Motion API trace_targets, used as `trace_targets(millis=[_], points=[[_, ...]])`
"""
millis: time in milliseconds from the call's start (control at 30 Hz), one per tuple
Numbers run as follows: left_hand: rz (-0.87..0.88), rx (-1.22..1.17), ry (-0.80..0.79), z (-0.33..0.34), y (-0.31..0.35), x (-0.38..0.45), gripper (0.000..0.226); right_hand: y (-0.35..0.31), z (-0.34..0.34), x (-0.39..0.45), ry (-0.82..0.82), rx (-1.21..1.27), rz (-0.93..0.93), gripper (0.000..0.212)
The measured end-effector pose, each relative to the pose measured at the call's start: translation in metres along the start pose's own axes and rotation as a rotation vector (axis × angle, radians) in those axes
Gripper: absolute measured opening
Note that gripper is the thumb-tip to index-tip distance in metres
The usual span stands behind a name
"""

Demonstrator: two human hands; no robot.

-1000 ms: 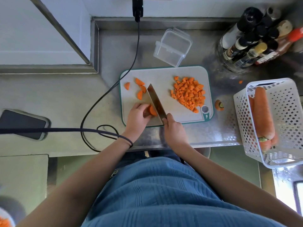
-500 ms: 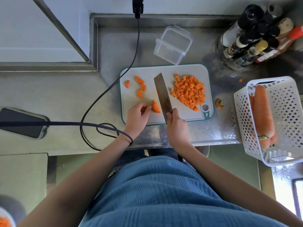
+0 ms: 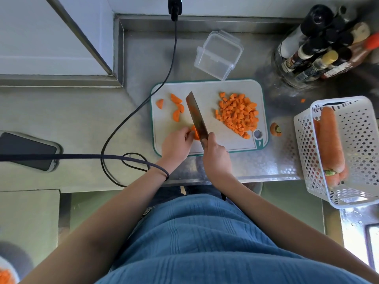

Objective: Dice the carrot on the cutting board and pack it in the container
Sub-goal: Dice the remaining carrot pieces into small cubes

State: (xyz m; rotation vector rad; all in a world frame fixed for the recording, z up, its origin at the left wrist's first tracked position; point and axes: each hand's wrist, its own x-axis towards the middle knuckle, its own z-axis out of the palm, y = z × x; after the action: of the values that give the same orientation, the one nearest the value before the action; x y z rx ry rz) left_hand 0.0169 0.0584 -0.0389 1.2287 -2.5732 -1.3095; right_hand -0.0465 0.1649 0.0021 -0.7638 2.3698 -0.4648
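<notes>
Head view: on the steel surface [image 3: 86, 111], a black cable [image 3: 131, 119] runs past the white cutting board [image 3: 207, 87]. The clear plastic container [image 3: 218, 55] sits empty behind the board; the white perforated basket [image 3: 361, 128] at the right edge holds whole carrots [image 3: 331, 140]. The left hand [image 3: 177, 143] pinches an orange carrot piece [image 3: 195, 133] near the board's front edge; the right hand [image 3: 215, 156] grips the broad-bladed knife [image 3: 195, 114] against it. Diced carrot [image 3: 238, 113] is heaped on the board's right.

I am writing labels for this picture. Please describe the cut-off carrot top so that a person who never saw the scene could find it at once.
Find the white cutting board on the steel counter. Just off its right edge, between it and the white perforated basket, lies the carrot top. Unlike the diced carrot on the board, it lies alone on bare metal and shows a greenish stem centre.
</notes>
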Motion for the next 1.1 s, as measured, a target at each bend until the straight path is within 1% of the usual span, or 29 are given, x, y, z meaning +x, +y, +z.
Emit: trace_targets(millis=[100, 233, 333, 467, 533, 567, 667, 733, 800, 833, 867, 933, 967, 1000, 1067, 1100], points=[[-0.009, -0.011, -0.006, 0.001, 0.003, 0.001, 0.029, 0.000, 0.002, 0.000, 0.010, -0.034, 0.005, 0.012], [-0.016, -0.001, -0.020, 0.001, 0.003, 0.000, 0.027, -0.001, 0.007, -0.001, 0.008, -0.099, 0.009, 0.018], [-0.035, -0.009, -0.022, 0.001, 0.002, 0.001, 0.029, -0.004, 0.011, 0.002, -0.018, -0.163, 0.030, 0.018], [-0.046, -0.002, -0.016, 0.001, 0.002, 0.002, 0.034, -0.006, 0.015, 0.004, -0.052, -0.215, 0.052, 0.008], [-0.032, -0.011, -0.012, 0.003, 0.000, 0.002, 0.030, -0.004, 0.014, 0.005, -0.048, -0.193, 0.043, 0.002], [-0.024, -0.019, -0.011, 0.004, -0.001, 0.001, 0.028, -0.002, 0.012, 0.006, -0.047, -0.163, 0.039, 0.003], [0.006, -0.036, 0.000, 0.003, -0.003, 0.000, 0.026, 0.004, -0.002, 0.005, -0.015, 0.009, 0.061, 0.017], [0.027, -0.035, 0.008, 0.003, -0.005, 0.001, 0.026, 0.008, -0.012, 0.002, 0.048, 0.108, 0.075, 0.020], [0.047, -0.057, 0.003, 0.001, -0.009, 0.000, 0.025, 0.011, -0.020, 0.001, 0.078, 0.160, 0.080, 0.021], [0.082, -0.042, 0.013, -0.002, -0.011, 0.000, 0.025, 0.011, -0.023, 0.001, 0.075, 0.175, 0.081, 0.022], [0.162, 0.017, 0.044, -0.006, -0.014, -0.001, 0.023, 0.012, -0.025, 0.001, 0.069, 0.187, 0.084, 0.022], [0.422, 0.213, 0.099, -0.016, -0.020, 0.003, 0.019, 0.014, -0.028, 0.002, 0.069, 0.207, 0.089, 0.023], [0.564, 0.321, 0.077, -0.020, -0.023, 0.007, 0.026, 0.015, -0.029, 0.002, 0.078, 0.215, 0.090, 0.023], [0.693, 0.412, 0.016, -0.022, -0.026, 0.015, 0.039, 0.016, -0.029, 0.001, 0.090, 0.221, 0.093, 0.023], [0.867, 0.500, -0.134, -0.024, -0.029, 0.033, 0.061, 0.020, -0.030, 0.002, 0.112, 0.231, 0.108, 0.024], [0.926, 0.518, -0.182, -0.025, -0.027, 0.041, 0.066, 0.023, -0.031, 0.002, 0.116, 0.237, 0.118, 0.024]])
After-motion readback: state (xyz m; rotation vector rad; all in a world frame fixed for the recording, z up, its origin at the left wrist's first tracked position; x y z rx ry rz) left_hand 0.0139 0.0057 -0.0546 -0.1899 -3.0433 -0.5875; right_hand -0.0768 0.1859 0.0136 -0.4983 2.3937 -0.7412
